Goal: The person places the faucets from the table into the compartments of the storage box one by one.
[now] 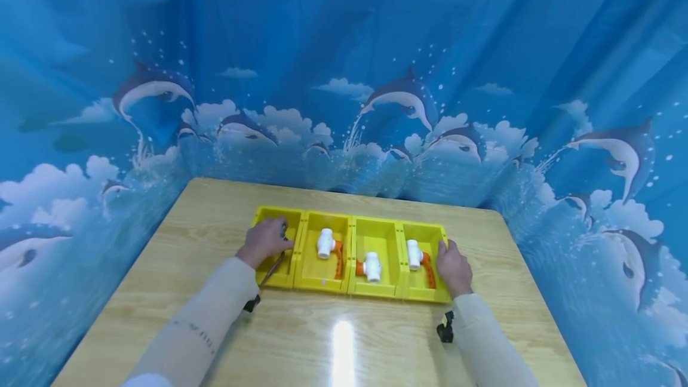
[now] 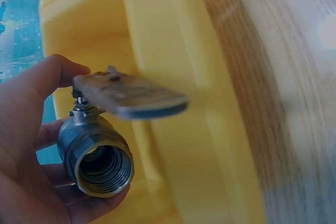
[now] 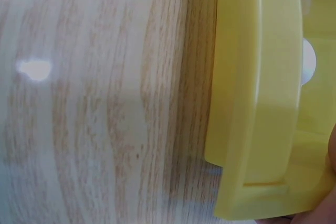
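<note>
My left hand (image 1: 266, 239) holds a metal ball valve (image 2: 97, 150) with a long lever handle (image 2: 131, 93), over the leftmost yellow bin (image 1: 259, 214). The left wrist view shows the valve's threaded opening facing the camera, with fingers curled round its body. At the other end of the row, my right hand (image 1: 454, 267) grips the side wall of the rightmost yellow bin (image 1: 427, 295). In the right wrist view only a bit of that hand shows, at the lower right by the bin's corner (image 3: 262, 198).
White plastic valves with orange handles lie in the other bins: one valve (image 1: 325, 243) in the second, another valve (image 1: 372, 267) in the third, a further valve (image 1: 414, 254) in the rightmost. The bins stand on a wooden table (image 1: 301, 339), with a blue dolphin-print curtain (image 1: 322, 106) behind.
</note>
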Tool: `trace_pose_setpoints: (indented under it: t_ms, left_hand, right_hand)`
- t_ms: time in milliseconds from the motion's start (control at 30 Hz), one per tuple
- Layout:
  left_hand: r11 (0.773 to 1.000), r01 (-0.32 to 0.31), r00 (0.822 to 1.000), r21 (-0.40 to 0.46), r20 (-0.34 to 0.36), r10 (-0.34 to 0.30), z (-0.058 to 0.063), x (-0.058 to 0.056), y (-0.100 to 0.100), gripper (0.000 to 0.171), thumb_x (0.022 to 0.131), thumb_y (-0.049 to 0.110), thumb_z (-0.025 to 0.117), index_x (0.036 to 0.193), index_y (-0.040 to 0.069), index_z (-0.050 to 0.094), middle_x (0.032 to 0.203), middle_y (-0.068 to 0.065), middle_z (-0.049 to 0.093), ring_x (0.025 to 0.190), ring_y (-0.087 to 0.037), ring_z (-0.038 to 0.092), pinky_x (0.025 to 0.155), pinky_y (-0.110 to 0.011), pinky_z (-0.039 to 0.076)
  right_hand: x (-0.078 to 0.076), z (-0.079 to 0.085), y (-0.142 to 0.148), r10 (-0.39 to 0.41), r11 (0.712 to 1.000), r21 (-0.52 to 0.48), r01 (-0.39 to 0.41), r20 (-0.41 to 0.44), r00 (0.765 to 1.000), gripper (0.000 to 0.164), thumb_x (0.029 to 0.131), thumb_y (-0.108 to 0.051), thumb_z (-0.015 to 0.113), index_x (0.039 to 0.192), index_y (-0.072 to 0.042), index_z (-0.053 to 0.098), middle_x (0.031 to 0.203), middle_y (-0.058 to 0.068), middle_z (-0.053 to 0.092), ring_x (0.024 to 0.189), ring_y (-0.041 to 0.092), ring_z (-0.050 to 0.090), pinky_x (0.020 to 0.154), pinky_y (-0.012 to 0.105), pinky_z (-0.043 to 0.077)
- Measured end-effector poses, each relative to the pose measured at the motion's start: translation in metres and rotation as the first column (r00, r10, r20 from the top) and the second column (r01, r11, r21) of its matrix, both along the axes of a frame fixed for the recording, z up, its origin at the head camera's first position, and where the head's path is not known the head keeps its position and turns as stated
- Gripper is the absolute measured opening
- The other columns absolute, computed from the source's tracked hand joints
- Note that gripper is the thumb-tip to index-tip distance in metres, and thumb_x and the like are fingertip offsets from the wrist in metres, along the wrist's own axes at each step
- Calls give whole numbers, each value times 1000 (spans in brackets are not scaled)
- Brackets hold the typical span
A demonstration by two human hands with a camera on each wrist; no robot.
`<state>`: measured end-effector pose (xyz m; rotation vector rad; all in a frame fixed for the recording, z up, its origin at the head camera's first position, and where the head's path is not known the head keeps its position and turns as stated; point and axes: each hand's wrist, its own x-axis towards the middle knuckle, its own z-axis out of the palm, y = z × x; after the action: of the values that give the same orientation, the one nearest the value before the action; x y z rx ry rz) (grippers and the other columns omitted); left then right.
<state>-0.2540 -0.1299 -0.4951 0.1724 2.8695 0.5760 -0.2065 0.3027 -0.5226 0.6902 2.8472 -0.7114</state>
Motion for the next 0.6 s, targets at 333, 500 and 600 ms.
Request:
trace_pose_setpoints:
  t_ms: [333,500,600]
  left_hand:
    - [1000,25,1000,-7,-13,-25,-8,-2,3,50,84,34,74,124,7,60,104,-9,62,90,-25,58,75,-44,51]
    - [999,32,999,-10,-15,-32,-17,-4,4,50,85,31,73,127,7,59,109,-10,62,96,-26,58,80,-45,51]
    - [1000,23,1000,-3,-19,-23,-21,-3,5,49,86,29,72,128,9,59,111,-11,61,96,-26,57,81,-45,50]
  right_hand:
    - [1,-1,2,-3,1000,8,4,-17,1000,68,104,-48,10,148,2,27,142,30,42,121,49,46,100,61,38]
    - [0,-1,1,-7,1000,1,7,-22,1000,68,104,-48,10,148,1,28,141,29,43,120,49,47,100,61,38]
    - [1,-1,0,-9,1000,-1,9,-23,1000,69,103,-49,9,148,1,28,141,29,43,120,48,47,100,61,38]
